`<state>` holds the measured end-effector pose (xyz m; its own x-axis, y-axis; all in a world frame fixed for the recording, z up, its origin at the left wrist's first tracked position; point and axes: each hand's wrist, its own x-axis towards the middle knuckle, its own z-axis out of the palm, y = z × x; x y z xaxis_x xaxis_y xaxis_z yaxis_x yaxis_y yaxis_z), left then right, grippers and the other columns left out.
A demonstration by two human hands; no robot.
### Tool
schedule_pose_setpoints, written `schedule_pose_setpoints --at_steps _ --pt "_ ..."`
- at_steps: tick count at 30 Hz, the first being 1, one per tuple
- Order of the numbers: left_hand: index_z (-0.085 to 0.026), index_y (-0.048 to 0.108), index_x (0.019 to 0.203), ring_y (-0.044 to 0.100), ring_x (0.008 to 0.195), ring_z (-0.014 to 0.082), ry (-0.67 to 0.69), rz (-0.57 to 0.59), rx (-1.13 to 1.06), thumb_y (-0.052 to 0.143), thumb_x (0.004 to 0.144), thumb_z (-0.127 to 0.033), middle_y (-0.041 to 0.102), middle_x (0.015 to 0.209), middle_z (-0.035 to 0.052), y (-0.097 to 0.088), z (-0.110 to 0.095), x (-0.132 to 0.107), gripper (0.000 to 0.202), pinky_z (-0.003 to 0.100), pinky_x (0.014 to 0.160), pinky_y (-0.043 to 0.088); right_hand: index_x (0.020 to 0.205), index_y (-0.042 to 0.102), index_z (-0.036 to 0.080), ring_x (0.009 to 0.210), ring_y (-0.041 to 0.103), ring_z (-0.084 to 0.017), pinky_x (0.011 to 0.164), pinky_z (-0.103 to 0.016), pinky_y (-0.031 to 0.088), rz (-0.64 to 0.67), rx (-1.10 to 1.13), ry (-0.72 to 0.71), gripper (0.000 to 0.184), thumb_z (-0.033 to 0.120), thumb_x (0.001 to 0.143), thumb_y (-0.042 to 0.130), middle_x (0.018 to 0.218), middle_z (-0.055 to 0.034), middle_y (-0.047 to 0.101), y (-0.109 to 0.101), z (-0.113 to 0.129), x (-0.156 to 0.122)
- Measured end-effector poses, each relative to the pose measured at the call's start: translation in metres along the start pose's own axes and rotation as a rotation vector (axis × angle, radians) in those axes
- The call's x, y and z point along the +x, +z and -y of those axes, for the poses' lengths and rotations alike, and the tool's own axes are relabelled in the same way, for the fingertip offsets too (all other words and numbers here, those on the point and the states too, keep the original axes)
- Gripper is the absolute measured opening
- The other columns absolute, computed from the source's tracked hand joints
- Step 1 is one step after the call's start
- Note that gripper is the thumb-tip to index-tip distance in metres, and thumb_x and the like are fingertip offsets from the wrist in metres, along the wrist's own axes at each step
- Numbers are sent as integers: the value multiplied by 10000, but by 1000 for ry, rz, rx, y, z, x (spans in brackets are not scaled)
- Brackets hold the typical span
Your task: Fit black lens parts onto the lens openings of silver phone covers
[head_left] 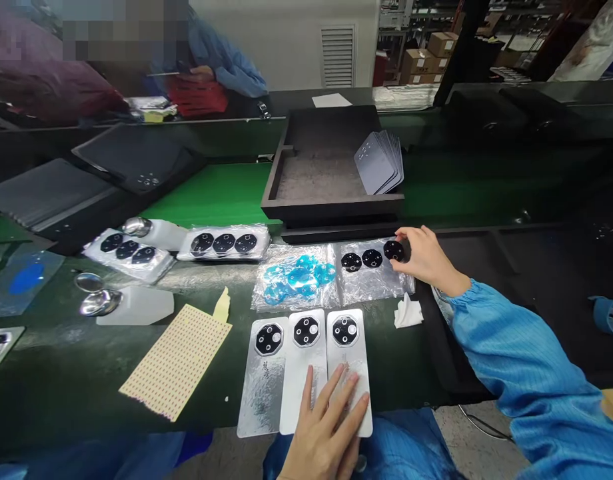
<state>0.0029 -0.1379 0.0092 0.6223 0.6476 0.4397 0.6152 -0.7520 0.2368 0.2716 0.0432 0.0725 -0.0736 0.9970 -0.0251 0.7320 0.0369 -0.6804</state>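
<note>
As the left hand (322, 433) lies spread on panels (303, 363), the right hand (426, 259) pinches a disc (393, 251).

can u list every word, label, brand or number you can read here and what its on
No text can be read with certainty.
Left silver panel: dark characters stacked vertically, too small to read.
Right silver panel: faint marks, partly behind the fingers of the left hand, unreadable.
Cardboard boxes at the back: labels too small to read.
</note>
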Motion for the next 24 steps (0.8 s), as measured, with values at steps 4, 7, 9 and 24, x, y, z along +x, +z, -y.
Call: schedule_pose_setpoints --at_steps 4,7,9,24 --pt "-205 626 1166 414 1343 203 -45 -40 -51 427 901 -157 641 1233 48 4 -2 1 335 512 1184 98 1116 411 175 1147 554 -268 1024 -496 390 275 397 74 556 447 662 582 1127 -130 597 3 15 -32" --pt "-213 624 1151 448 1316 208 -46 -80 -27 433 928 -176 660 1191 48 10 -5 2 296 547 1172 106 1016 468 171 991 636 -222 943 -428 471 593 623 157 498 402 616 654 942 -83 656 14 20 -61" --pt "-201 625 1142 438 1325 203 -52 -132 -29 424 935 -160 668 1173 57 12 -7 3 292 539 1172 124 988 481 172 975 636 -200 953 -410 461 694 720 225 470 337 599 686 914 -63 659 21 21 -77" --pt "-195 146 1538 180 1435 325 -379 -6 -559 243 970 -560 85 1576 184 10 -15 -5 682 498 989 468 1036 551 160 968 583 -146 925 -302 449 596 1048 533 527 368 602 766 1044 -69 570 44 24 -102"
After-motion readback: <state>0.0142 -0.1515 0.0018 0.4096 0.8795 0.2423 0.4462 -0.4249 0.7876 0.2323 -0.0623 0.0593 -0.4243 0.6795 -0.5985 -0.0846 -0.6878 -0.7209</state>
